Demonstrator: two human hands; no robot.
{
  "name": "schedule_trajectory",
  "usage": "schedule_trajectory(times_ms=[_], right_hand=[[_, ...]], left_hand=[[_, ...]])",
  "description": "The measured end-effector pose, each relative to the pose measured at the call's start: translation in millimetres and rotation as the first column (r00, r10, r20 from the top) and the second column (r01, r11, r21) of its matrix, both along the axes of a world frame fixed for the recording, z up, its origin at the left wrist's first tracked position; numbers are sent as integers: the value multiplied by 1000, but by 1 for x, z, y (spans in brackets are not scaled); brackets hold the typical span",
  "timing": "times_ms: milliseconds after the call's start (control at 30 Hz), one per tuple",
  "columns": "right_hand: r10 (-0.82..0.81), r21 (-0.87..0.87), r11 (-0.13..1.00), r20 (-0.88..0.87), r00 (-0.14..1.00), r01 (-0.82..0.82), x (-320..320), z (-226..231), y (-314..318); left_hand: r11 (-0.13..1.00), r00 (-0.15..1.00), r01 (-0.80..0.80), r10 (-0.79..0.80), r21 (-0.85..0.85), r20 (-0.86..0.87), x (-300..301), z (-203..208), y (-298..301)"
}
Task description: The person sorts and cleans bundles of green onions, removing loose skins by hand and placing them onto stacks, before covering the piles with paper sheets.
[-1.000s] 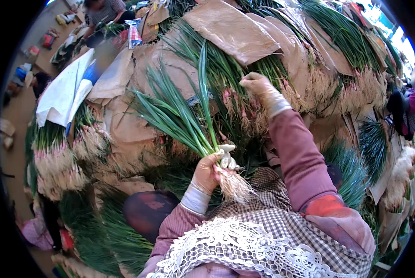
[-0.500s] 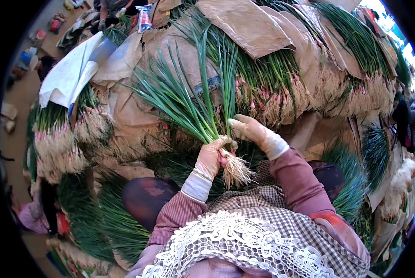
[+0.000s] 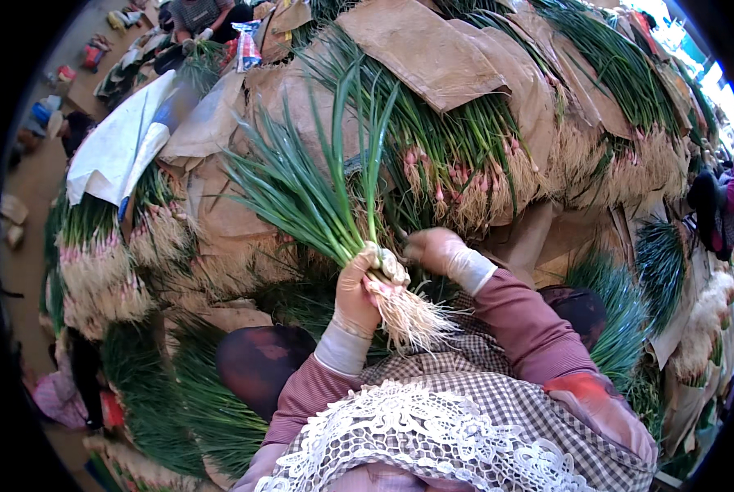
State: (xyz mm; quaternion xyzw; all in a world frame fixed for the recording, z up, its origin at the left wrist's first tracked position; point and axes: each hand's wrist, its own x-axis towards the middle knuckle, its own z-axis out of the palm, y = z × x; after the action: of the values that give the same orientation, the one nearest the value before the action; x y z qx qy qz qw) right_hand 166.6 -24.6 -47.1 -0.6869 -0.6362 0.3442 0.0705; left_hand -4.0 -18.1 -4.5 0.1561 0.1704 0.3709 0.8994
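Observation:
My left hand (image 3: 359, 289), in a pale glove, grips a bunch of green onions (image 3: 318, 209) just above its pinkish bulbs. The long green leaves fan up and to the left, while the pale roots (image 3: 416, 318) hang toward my lap at the right. Close to the bunch on its right is my right hand (image 3: 437, 250), also gloved and a little blurred. Its fingers are curled closed, and a thin dark strand shows by the fingertips; whether they hold it is unclear.
Ahead lies a long heap of onion bundles (image 3: 465, 176) partly covered by brown sacking (image 3: 424, 57). More bundles stand under a white sheet (image 3: 109, 156) at the left. Loose greens (image 3: 211, 394) lie beside my knees. Other people sit at the far left and right edges.
My left hand has turned slightly and moved a bit left and down with the bunch, so the roots spread wider. My right hand has drawn down from the leaves, its fingers now curled.

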Motion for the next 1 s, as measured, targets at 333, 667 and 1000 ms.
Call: schedule_trajectory(times_ms=[333,667,1000], right_hand=[[-462,336,848,92,882,409,48,29,24],[-68,147,976,-503,861,163,-1,27,-25],[-379,282,810,-418,826,515,-33,-9,3]], left_hand=[[978,983,181,-183,99,5,-2,-10,0],[982,890,129,-175,-135,-421,1,-30,13],[991,962,60,-90,-122,-257,11,-19,0]])
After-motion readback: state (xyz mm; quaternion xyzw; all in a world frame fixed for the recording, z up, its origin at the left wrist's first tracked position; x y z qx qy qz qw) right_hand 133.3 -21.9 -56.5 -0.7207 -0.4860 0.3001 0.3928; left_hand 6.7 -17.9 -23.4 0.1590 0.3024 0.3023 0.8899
